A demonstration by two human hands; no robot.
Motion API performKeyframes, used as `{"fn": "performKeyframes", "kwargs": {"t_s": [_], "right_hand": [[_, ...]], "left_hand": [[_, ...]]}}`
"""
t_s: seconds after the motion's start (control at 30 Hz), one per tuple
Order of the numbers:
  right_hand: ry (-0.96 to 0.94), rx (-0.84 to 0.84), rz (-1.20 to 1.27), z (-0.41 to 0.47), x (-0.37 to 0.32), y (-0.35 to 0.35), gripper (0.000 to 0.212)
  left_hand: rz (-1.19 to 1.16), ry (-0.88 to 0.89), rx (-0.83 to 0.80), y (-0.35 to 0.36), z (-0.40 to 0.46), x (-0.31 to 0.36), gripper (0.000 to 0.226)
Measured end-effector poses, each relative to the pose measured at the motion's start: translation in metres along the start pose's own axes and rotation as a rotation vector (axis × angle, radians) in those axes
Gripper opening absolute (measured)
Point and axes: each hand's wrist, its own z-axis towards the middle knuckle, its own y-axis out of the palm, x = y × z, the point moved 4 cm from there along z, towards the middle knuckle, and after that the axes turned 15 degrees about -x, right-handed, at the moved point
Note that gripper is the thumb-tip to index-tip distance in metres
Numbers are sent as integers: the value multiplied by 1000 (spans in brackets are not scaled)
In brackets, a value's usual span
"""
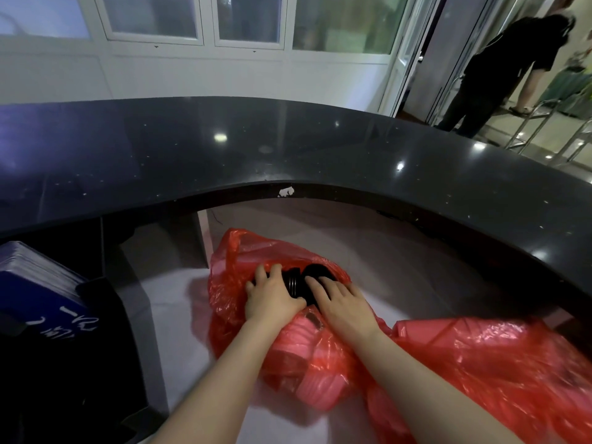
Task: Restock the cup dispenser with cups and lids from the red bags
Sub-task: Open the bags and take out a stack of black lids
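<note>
Landmark: red bag [243, 283], thin plastic, lying open on the pale lower desk surface [179, 315] below the curved black counter [288, 145]
Bag mouth: faces away from the person, toward the counter edge; the plastic is crumpled and pushed back round both hands
Lids: black stack of lids [296, 283] lying on its side inside the mouth of the bag, ribbed rims visible between the two hands
Left hand [272, 296]: on the left end of the lid stack, fingers curled over it, slightly apart; thumb points toward the right hand
Right hand [342, 306]: on the right end of the lid stack, fingers lying over the black lids, lightly spread and bent; whether the thumb is under the stack cannot be told
Cups: pink ribbed stacks [307, 334] showing through the bag plastic, under both wrists, nearer the person than the lids
Second bag: another red bag [480, 363] just right of the first, touching it, contents blurred and not readable
Left of the bag: blue folder [38, 283] with white writing, resting on a dark object
Beyond the bag: a chip [286, 191] in the near edge of the counter
Far right, past the counter: a person in black [499, 68] bending forward beside metal chair frames [544, 129]
</note>
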Motion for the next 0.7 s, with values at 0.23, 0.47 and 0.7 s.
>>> {"fn": "performKeyframes", "kwargs": {"t_s": [0.23,0.47,0.7], "right_hand": [[130,-28,447,10,21,2,83],[121,141,700,11,17,-2,76],[119,189,907,22,4,-8,80]], "left_hand": [[-140,7,12,-10,3,-14,76],[-279,84,109,-11,-2,-14,72],[-523,111,31,-10,-3,-20,77]]}}
